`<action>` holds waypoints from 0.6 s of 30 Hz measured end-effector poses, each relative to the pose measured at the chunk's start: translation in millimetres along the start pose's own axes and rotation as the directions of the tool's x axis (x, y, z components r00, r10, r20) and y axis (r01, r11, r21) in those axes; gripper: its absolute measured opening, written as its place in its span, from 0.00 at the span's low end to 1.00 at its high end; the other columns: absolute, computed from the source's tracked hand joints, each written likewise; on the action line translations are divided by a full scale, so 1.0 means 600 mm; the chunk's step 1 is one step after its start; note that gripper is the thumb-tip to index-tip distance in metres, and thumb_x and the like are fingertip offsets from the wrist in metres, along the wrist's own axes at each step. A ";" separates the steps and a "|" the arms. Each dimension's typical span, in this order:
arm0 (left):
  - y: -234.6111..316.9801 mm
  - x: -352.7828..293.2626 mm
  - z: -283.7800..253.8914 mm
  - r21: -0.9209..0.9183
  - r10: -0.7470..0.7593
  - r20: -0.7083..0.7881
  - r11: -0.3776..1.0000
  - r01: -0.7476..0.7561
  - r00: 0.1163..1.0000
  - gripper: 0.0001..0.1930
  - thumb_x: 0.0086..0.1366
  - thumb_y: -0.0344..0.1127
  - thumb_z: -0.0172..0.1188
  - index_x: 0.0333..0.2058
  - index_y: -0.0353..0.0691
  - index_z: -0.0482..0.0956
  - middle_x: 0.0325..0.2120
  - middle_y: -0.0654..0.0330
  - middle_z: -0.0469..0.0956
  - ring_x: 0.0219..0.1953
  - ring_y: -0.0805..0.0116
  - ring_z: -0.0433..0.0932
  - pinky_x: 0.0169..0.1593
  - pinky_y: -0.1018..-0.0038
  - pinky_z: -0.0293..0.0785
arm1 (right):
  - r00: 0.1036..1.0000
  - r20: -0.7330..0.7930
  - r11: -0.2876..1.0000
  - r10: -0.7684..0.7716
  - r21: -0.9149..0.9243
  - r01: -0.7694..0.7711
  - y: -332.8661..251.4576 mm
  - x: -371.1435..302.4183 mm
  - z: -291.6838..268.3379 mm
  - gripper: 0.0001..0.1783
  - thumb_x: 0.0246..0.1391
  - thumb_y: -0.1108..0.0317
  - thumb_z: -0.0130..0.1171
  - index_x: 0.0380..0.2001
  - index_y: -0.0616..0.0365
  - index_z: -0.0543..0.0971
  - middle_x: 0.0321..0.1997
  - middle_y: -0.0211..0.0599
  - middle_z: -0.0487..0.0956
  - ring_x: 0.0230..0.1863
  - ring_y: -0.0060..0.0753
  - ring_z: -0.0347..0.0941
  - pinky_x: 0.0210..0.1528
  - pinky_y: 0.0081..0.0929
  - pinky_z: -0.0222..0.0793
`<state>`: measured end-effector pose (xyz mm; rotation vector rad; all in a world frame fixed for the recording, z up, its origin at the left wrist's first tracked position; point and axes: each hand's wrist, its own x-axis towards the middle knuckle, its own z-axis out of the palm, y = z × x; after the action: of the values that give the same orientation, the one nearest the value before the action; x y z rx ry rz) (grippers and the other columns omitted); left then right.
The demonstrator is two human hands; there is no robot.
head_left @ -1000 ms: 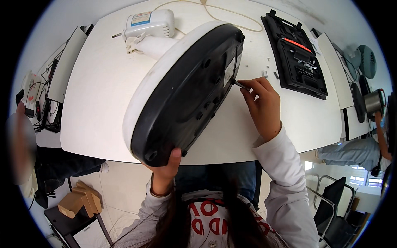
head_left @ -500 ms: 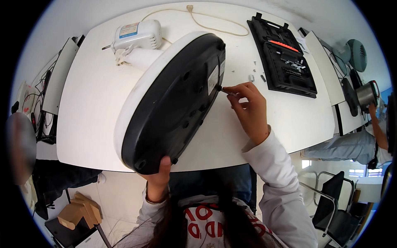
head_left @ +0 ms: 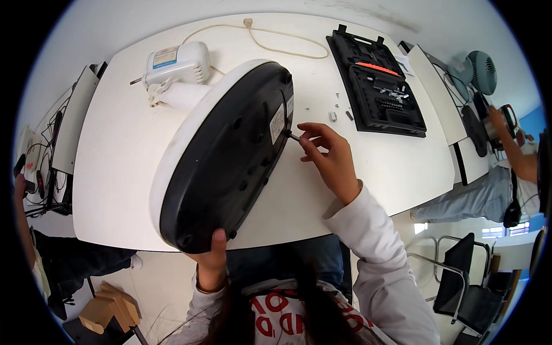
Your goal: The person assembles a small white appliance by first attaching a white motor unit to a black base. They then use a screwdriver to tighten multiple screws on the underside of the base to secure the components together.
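A tilted table fan base (head_left: 221,155), oval with a white shell and a black underside, faces me over the white table. My left hand (head_left: 213,256) grips its lower rim, with the thumb on the black side and the other fingers hidden behind. Beside the far right edge of the underside, my right hand (head_left: 328,155) pinches a small thin metal rod (head_left: 294,137). One end of the rod meets a dark spot on the black underside; its exact kind is too small to tell. The white fan motor (head_left: 179,62) and its neck (head_left: 184,96) lie behind the base.
An open black tool case (head_left: 379,86) with bits and sockets lies at the far right of the table (head_left: 397,167). Several small metal parts (head_left: 333,117) are scattered beside it. A beige cord (head_left: 287,51) curves along the back. People stand left and right; a chair (head_left: 454,276) is at lower right.
The whole view has shifted, with the table appearing lower and further left. My right fingers still pinch the rod against the base, and the left hand keeps its hold.
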<state>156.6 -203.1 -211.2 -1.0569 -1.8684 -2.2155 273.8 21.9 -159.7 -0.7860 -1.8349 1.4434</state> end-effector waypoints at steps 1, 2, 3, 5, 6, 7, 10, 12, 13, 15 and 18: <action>-0.001 0.000 0.000 0.006 0.000 -0.004 1.000 0.000 1.000 0.37 0.53 0.44 0.64 0.55 0.33 0.56 0.51 0.52 0.65 0.50 0.60 0.69 0.51 0.70 0.68 | 1.000 0.010 1.000 0.020 -0.001 -0.020 0.002 0.004 -0.001 0.11 0.52 0.74 0.55 0.40 0.63 0.76 0.33 0.33 0.75 0.29 0.21 0.72 0.29 0.19 0.76; -0.002 0.001 0.001 -0.015 -0.005 -0.006 1.000 0.005 1.000 0.37 0.53 0.44 0.64 0.56 0.33 0.56 0.51 0.52 0.65 0.50 0.59 0.69 0.51 0.70 0.68 | 1.000 0.019 1.000 0.021 -0.013 -0.020 0.004 0.007 -0.003 0.10 0.52 0.74 0.55 0.39 0.64 0.75 0.34 0.34 0.75 0.29 0.21 0.71 0.29 0.18 0.76; -0.003 0.001 0.003 -0.036 -0.011 -0.009 0.999 0.011 1.000 0.37 0.53 0.43 0.64 0.56 0.33 0.56 0.51 0.52 0.65 0.50 0.59 0.69 0.51 0.69 0.68 | 0.999 0.029 0.999 0.021 -0.025 -0.020 0.005 0.009 -0.005 0.10 0.52 0.74 0.55 0.38 0.65 0.75 0.34 0.34 0.75 0.29 0.21 0.71 0.28 0.18 0.76; -0.003 0.000 0.003 -0.056 -0.015 -0.003 0.998 0.014 1.000 0.37 0.53 0.43 0.63 0.56 0.31 0.56 0.52 0.51 0.64 0.51 0.58 0.68 0.53 0.69 0.66 | 0.999 0.033 0.997 0.006 -0.072 -0.003 0.009 0.011 -0.003 0.09 0.53 0.72 0.55 0.36 0.65 0.75 0.32 0.33 0.75 0.28 0.19 0.70 0.28 0.18 0.74; -0.003 -0.001 0.003 -0.061 -0.011 0.005 0.998 0.012 1.000 0.37 0.54 0.42 0.63 0.56 0.30 0.56 0.53 0.50 0.64 0.52 0.58 0.67 0.54 0.68 0.64 | 1.000 0.027 0.994 -0.013 -0.111 0.016 0.010 0.011 -0.002 0.09 0.55 0.70 0.53 0.35 0.65 0.75 0.30 0.31 0.75 0.27 0.18 0.69 0.28 0.17 0.73; -0.002 -0.002 0.002 -0.061 -0.007 0.012 0.998 0.008 1.000 0.38 0.54 0.42 0.63 0.57 0.28 0.55 0.53 0.49 0.63 0.54 0.57 0.66 0.56 0.67 0.62 | 0.999 0.023 0.989 -0.032 -0.145 0.035 0.011 0.011 0.001 0.10 0.57 0.68 0.52 0.35 0.64 0.76 0.27 0.30 0.75 0.26 0.16 0.68 0.28 0.17 0.71; 0.004 -0.001 0.002 -0.065 -0.047 0.023 0.997 0.049 0.999 0.38 0.54 0.42 0.63 0.57 0.29 0.55 0.54 0.49 0.63 0.54 0.57 0.65 0.56 0.67 0.62 | 0.990 0.102 0.909 0.096 -0.415 -0.045 -0.009 0.013 -0.003 0.15 0.58 0.63 0.48 0.26 0.64 0.76 0.20 0.41 0.75 0.21 0.35 0.71 0.25 0.28 0.67; 0.004 -0.001 0.003 -0.077 -0.047 0.023 0.996 0.048 0.999 0.38 0.54 0.43 0.63 0.57 0.29 0.55 0.54 0.49 0.63 0.54 0.57 0.65 0.56 0.67 0.62 | 0.992 0.112 0.907 0.056 -0.420 -0.004 -0.006 0.014 0.002 0.19 0.60 0.60 0.45 0.23 0.63 0.75 0.17 0.42 0.73 0.20 0.42 0.70 0.25 0.31 0.64; 0.004 -0.001 0.003 -0.083 -0.046 0.022 0.995 0.048 0.999 0.38 0.54 0.43 0.63 0.57 0.29 0.55 0.54 0.49 0.63 0.54 0.57 0.65 0.56 0.67 0.62 | 0.992 0.118 0.906 0.035 -0.423 0.018 -0.006 0.014 0.004 0.21 0.60 0.59 0.44 0.22 0.62 0.75 0.15 0.43 0.72 0.19 0.45 0.69 0.26 0.33 0.62; 0.005 -0.001 0.002 -0.074 -0.044 0.027 0.996 0.046 0.999 0.38 0.55 0.43 0.62 0.57 0.29 0.54 0.54 0.49 0.63 0.54 0.57 0.65 0.56 0.67 0.62 | 0.993 0.120 0.904 0.024 -0.427 0.029 -0.006 0.015 0.005 0.20 0.60 0.60 0.43 0.22 0.62 0.74 0.16 0.43 0.73 0.20 0.47 0.68 0.26 0.34 0.62; 0.000 -0.003 -0.001 -0.067 -0.034 0.041 0.997 0.037 0.999 0.39 0.56 0.44 0.62 0.58 0.29 0.53 0.54 0.48 0.62 0.54 0.56 0.65 0.56 0.67 0.62 | 0.994 0.109 0.903 -0.014 -0.426 0.060 -0.009 0.013 0.008 0.18 0.60 0.62 0.43 0.22 0.63 0.72 0.17 0.45 0.72 0.21 0.50 0.67 0.27 0.35 0.62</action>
<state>157.8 -204.1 -212.4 -1.0953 -1.8541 -2.3102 264.9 24.1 -154.3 -0.8910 -2.2764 1.0809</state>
